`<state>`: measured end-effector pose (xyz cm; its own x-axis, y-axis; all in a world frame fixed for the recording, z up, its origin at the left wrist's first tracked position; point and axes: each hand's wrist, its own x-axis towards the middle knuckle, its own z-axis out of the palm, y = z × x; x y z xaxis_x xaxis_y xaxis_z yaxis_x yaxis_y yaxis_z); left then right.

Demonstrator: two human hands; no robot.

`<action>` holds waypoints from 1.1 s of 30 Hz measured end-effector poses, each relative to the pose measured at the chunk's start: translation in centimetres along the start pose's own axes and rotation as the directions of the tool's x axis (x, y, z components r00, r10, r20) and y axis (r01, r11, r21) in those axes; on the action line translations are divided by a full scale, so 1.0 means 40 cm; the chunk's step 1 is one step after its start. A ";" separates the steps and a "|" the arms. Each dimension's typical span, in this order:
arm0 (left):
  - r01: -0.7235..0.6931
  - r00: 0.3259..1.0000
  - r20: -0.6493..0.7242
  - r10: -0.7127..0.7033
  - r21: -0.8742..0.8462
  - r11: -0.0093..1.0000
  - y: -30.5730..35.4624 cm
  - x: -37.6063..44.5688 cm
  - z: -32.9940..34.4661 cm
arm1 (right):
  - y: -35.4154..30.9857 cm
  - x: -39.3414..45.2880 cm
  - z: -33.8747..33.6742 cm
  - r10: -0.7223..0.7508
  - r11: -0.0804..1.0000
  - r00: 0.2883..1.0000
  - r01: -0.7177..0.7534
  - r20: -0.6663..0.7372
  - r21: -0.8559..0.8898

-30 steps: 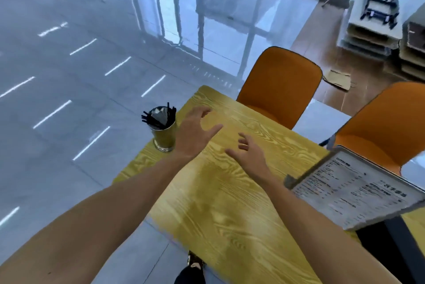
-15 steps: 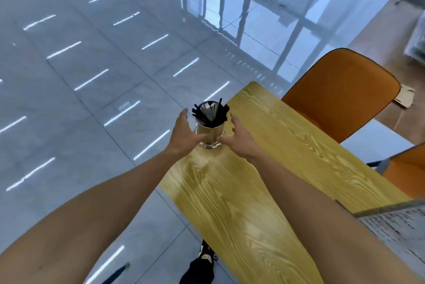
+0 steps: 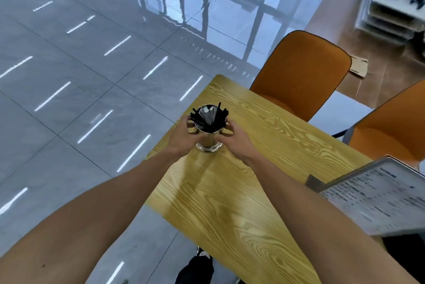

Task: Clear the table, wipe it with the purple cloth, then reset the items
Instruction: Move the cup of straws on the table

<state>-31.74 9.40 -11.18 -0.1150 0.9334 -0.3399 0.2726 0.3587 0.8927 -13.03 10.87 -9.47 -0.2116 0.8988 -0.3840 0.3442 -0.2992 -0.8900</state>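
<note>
While both hands clasp the metal cup [image 3: 208, 139] at frame centre, it could tip.
Left hand [image 3: 182, 137] and right hand [image 3: 235, 140] wrap fingers around it near the table [image 3: 230, 203] edge; black sticks [image 3: 208, 116] might spill.

Your forearms [image 3: 96, 221] are bare, no sleeves or watch showing; below, dark trousers [image 3: 195, 270] and what looks like a black-and-white shoe [image 3: 202, 253].
</note>
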 end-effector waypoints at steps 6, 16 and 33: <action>-0.062 0.984 0.169 0.054 0.046 0.997 0.057 -0.036 0.167 | 0.076 -0.116 -0.147 0.022 0.999 0.980 -0.029 -0.196 -0.036; -0.131 0.914 0.396 0.087 0.084 0.988 0.095 -0.133 0.399 | 0.213 -0.332 -0.268 0.106 0.994 0.880 -0.094 -0.463 0.048; -0.197 0.836 0.536 0.118 0.092 0.976 0.117 -0.169 0.562 | 0.295 -0.433 -0.332 0.283 0.959 0.732 -0.197 -0.620 0.205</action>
<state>-8.24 4.99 -11.35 0.4481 0.8278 -0.3377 0.3769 0.1676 0.9110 6.83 -3.97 -10.07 0.5097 0.7716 -0.3806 0.1838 -0.5298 -0.8279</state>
